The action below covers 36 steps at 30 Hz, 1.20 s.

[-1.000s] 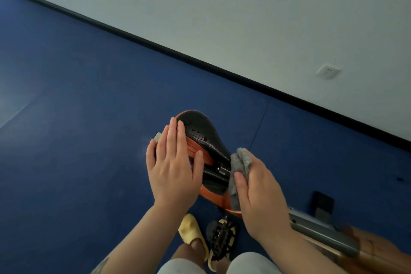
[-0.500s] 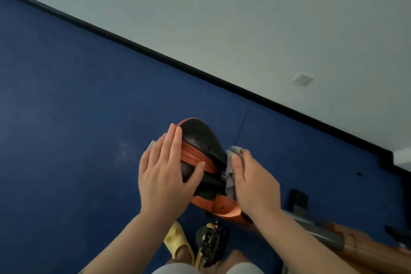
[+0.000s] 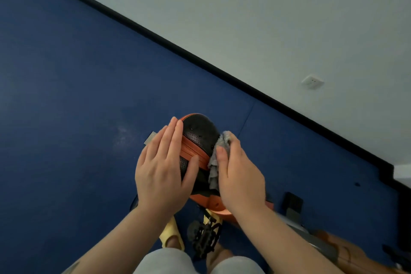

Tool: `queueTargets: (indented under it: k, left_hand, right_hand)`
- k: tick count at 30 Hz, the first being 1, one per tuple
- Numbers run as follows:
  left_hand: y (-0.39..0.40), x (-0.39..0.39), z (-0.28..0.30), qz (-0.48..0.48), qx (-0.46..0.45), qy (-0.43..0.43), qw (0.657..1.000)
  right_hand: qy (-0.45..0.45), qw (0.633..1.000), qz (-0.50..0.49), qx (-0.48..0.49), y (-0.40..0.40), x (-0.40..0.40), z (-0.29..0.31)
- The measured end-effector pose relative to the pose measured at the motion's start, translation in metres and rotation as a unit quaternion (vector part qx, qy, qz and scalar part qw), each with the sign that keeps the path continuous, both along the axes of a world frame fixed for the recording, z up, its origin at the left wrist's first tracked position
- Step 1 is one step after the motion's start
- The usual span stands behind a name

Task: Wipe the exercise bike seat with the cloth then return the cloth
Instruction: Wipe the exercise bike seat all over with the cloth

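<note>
Bare forearms, light grey shorts [image 3: 164, 260] — one yellow slipper [image 3: 172, 237] visible.

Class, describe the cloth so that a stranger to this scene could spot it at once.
Find the black and orange bike seat above the blue floor. Along its right side, under the right hand, sits the cloth. It is the only grey, crumpled, soft thing there.

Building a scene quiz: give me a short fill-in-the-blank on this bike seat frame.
1. The right hand presses a grey ____ against the seat.
2. The left hand lies ____ on the seat, holding nothing.
3. The floor is ____.
4. Below the seat, a black ____ shows beside a yellow slipper.

Missing: cloth; flat; blue; pedal
</note>
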<state>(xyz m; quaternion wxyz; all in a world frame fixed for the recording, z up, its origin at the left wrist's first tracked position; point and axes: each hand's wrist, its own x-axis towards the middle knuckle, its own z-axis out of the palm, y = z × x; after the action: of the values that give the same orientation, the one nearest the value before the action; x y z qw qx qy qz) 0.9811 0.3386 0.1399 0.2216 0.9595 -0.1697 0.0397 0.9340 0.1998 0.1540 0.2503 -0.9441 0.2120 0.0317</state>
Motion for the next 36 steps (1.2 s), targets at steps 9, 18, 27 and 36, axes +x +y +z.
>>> queueTargets:
  k: [9, 18, 27, 36]
  left_hand:
    - [-0.005, -0.001, -0.004, 0.064, -0.076, 0.002, 0.995]
    - [-0.003, -0.003, -0.007, 0.059, -0.061, -0.016, 0.996]
    - [-0.001, -0.005, -0.008, 0.068, -0.115, -0.031, 0.991]
    - [-0.001, -0.008, -0.007, 0.080, -0.157, -0.040, 0.983]
  right_hand:
    - [0.013, 0.996, 0.063, 0.059, -0.015, 0.005, 0.001]
    - [-0.037, 0.967, 0.228, 0.109, -0.033, 0.005, -0.005]
    - [-0.079, 0.916, 0.339, 0.201, -0.040, 0.039, -0.009]
    - [-0.070, 0.949, 0.263, 0.160, -0.013, 0.070, -0.001]
